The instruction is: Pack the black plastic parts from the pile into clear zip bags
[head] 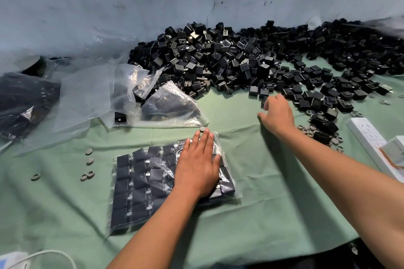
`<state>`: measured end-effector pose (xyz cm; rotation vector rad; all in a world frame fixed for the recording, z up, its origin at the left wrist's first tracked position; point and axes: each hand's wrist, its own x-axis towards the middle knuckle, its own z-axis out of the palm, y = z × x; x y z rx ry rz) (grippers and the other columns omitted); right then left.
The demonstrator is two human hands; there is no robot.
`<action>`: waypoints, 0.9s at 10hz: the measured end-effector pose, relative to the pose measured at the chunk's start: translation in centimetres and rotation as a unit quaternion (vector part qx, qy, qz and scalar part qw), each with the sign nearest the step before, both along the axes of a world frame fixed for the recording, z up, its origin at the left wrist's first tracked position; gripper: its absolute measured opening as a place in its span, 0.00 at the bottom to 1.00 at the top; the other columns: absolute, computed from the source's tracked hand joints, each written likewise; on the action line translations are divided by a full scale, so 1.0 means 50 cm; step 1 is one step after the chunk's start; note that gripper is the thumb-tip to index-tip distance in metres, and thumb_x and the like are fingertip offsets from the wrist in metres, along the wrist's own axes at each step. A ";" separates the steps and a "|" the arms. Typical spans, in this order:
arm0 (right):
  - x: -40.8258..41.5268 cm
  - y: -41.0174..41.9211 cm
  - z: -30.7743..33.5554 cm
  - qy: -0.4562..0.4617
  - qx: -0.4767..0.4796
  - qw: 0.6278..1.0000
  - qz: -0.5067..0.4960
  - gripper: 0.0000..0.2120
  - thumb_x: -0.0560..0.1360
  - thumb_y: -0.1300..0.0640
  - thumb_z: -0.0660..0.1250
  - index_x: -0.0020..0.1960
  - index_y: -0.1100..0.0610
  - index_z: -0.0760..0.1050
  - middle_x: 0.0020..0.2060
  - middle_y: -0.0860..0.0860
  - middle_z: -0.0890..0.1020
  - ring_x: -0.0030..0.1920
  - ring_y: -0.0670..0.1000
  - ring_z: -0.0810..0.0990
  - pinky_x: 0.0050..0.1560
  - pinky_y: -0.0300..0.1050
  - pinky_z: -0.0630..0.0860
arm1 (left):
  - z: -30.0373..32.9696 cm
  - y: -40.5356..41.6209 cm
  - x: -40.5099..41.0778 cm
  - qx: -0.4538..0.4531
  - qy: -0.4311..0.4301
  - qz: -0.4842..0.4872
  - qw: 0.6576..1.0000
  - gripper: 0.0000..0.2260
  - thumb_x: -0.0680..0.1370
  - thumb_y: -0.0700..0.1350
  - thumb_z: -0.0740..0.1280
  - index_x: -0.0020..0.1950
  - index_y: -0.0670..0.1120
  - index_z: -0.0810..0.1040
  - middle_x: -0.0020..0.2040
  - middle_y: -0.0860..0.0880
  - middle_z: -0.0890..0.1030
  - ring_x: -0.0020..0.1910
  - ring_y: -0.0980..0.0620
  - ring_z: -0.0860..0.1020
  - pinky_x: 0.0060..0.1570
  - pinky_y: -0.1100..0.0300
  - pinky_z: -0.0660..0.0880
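Observation:
A large pile of black plastic parts [229, 59] spreads across the back and right of the green cloth. In front of me lies a clear zip bag [140, 183] filled with black parts in rows. My left hand [196, 166] presses flat on the bag's right side, fingers straight. My right hand [277, 113] reaches to the near edge of the pile with fingers curled down over a black part [264, 102]; whether it grips the part is unclear.
Loose clear bags [91, 94] lie at the left, one part-filled bag [170, 105] beside the pile. Filled dark bags [21, 100] sit at far left. Small grey rings [88, 176] dot the cloth. A white power strip [371, 140] lies at right.

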<state>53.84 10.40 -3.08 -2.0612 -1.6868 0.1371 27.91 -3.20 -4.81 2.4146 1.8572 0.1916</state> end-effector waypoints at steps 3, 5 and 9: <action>0.023 0.009 -0.003 -0.027 -0.056 0.992 0.106 0.13 0.78 0.54 0.73 0.59 0.58 0.79 0.69 0.58 0.71 0.68 0.61 0.71 0.69 0.54 0.68 | 0.001 -0.001 -0.002 -0.004 0.003 0.001 1.000 0.30 0.85 0.57 0.44 0.84 0.48 0.44 0.84 0.51 0.40 0.82 0.52 0.40 0.81 0.50 0.41; 0.001 -0.003 0.000 0.020 -0.014 0.999 0.049 0.20 0.71 0.45 0.79 0.54 0.51 0.74 0.52 0.50 0.72 0.53 0.53 0.72 0.56 0.50 0.73 | 0.000 0.000 -0.001 -0.006 0.008 0.001 1.000 0.30 0.85 0.57 0.44 0.84 0.48 0.44 0.84 0.51 0.40 0.82 0.52 0.40 0.81 0.50 0.41; -0.075 -0.112 0.030 0.426 -0.076 0.893 0.126 0.05 0.75 0.59 0.77 0.49 0.59 0.83 0.43 0.59 0.87 0.39 0.54 0.87 0.37 0.41 0.80 | 0.013 0.004 -0.002 -0.026 -0.003 -0.003 1.000 0.29 0.85 0.58 0.46 0.84 0.48 0.45 0.84 0.50 0.42 0.83 0.51 0.41 0.81 0.49 0.40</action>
